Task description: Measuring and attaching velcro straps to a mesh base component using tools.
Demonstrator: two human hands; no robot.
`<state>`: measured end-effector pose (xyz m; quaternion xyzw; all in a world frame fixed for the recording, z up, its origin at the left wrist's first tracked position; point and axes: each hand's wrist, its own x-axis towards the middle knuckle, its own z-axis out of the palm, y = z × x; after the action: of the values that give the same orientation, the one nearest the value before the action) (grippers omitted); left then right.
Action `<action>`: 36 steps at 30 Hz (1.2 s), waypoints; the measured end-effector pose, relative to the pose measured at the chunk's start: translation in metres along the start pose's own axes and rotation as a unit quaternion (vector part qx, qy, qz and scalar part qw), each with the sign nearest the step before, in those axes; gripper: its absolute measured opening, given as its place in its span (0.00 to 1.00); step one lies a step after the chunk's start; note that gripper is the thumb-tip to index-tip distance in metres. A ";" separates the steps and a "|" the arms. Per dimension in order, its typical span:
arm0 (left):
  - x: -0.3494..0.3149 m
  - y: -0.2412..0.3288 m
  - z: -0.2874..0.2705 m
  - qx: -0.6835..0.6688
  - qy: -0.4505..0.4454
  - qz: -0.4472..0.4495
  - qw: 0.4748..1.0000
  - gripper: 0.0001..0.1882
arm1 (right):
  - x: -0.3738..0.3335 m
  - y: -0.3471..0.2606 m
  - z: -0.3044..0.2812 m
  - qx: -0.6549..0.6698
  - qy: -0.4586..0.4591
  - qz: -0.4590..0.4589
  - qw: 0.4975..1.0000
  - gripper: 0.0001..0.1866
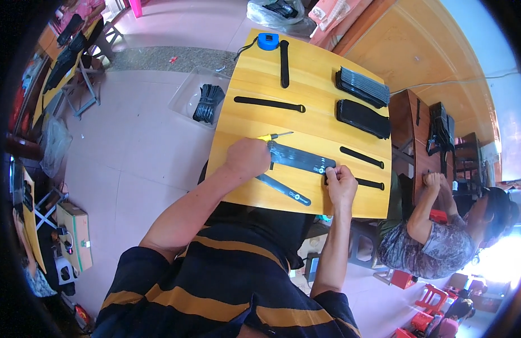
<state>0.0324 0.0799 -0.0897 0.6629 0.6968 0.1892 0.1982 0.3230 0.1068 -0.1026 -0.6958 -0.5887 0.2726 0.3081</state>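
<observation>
A narrow, shiny dark plastic sleeve (pixel 300 157) stretches between my two hands above the yellow table. My left hand (pixel 249 159) is closed around its left end. At the other end my right hand (pixel 341 183) pinches the corner between thumb and fingers. A screwdriver (pixel 274 136) with a yellow handle shows just beyond my left fist; whether that hand also grips it, I cannot tell. Another slim sleeve (pixel 286 190) lies slanting below the first. Beside my right hand lie two black straps, one (pixel 362 158) farther off and one (pixel 371 184) partly covered by the fingers.
On the table (pixel 305 121) are a blue tape measure (pixel 267 41), two more black straps, a stack of packed sleeves (pixel 362 87) and a stack of black straps (pixel 362 119). A clear bin (pixel 184 101) stands left. At right a person (pixel 435 236) sits by a brown table.
</observation>
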 end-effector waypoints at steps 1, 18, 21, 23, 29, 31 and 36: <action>0.000 0.000 0.000 -0.002 -0.005 0.003 1.000 0.13 | 0.001 0.001 0.000 -0.014 -0.004 -0.006 1.000 0.14; 0.003 0.002 -0.006 0.001 -0.027 0.012 1.000 0.11 | 0.008 -0.014 -0.012 -0.106 -0.060 0.020 0.992 0.16; 0.003 0.001 -0.009 0.007 -0.044 0.011 0.999 0.11 | 0.001 -0.033 -0.018 -0.216 -0.036 -0.018 0.976 0.14; 0.002 0.000 -0.011 0.005 -0.050 0.008 0.999 0.11 | -0.007 -0.049 -0.019 -0.276 -0.025 -0.022 0.961 0.13; 0.004 0.002 -0.014 -0.003 -0.063 -0.004 0.998 0.11 | -0.011 -0.080 0.019 -0.141 0.086 -0.311 0.936 0.15; 0.005 -0.001 -0.011 0.013 -0.068 0.003 0.998 0.11 | -0.007 -0.088 0.045 -0.120 0.057 -0.345 0.929 0.21; 0.006 -0.003 -0.005 -0.003 -0.039 0.017 0.999 0.11 | 0.011 -0.088 0.093 -0.204 0.029 -0.349 0.914 0.29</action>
<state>0.0266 0.0853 -0.0869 0.6811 0.6762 0.1691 0.2242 0.1984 0.1381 -0.0977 -0.5016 -0.8276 0.0016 0.2521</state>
